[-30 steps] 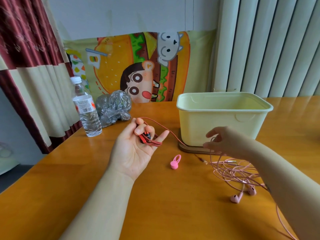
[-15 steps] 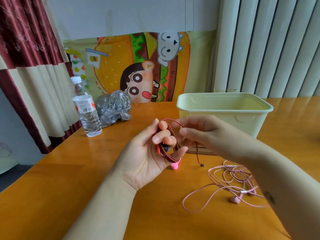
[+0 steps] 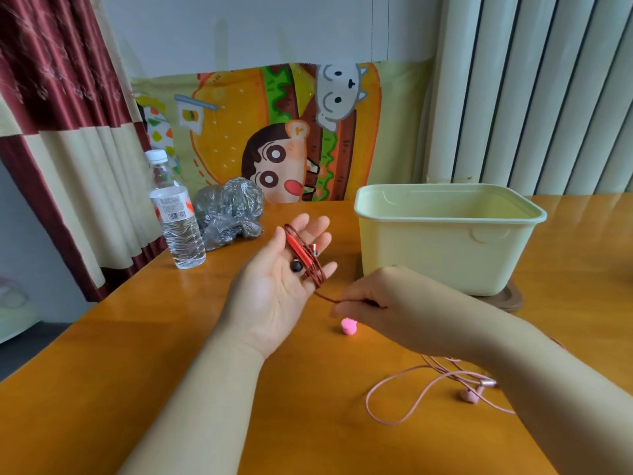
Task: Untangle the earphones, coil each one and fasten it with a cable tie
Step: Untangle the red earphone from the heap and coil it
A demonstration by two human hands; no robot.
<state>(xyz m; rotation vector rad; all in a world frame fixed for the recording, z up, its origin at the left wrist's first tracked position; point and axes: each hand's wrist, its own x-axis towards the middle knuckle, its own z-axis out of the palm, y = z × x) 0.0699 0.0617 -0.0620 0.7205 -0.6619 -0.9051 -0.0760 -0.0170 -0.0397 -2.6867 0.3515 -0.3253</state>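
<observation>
My left hand point(image 3: 274, 286) is palm up above the table, with the red earphones point(image 3: 305, 257) looped in several turns around its spread fingers; a black earbud rests on the palm. My right hand point(image 3: 380, 303) pinches the loose end of the red cable just below the left fingers. A pink cable tie point(image 3: 349, 326) lies on the table under my right hand. The pink earphones point(image 3: 445, 382) lie loose on the table to the right, partly hidden by my right forearm.
A pale yellow plastic bin point(image 3: 445, 255) stands on a dark lid at the back right. A water bottle point(image 3: 176, 217) and a crumpled plastic bag point(image 3: 229, 214) sit at the back left. The wooden table point(image 3: 137, 371) edge runs along the left.
My right hand has drawn the red cable's end down and to the right, away from the left fingers. My left hand has opened flatter, showing the coil. The pink earphones have not moved since half a second ago.
</observation>
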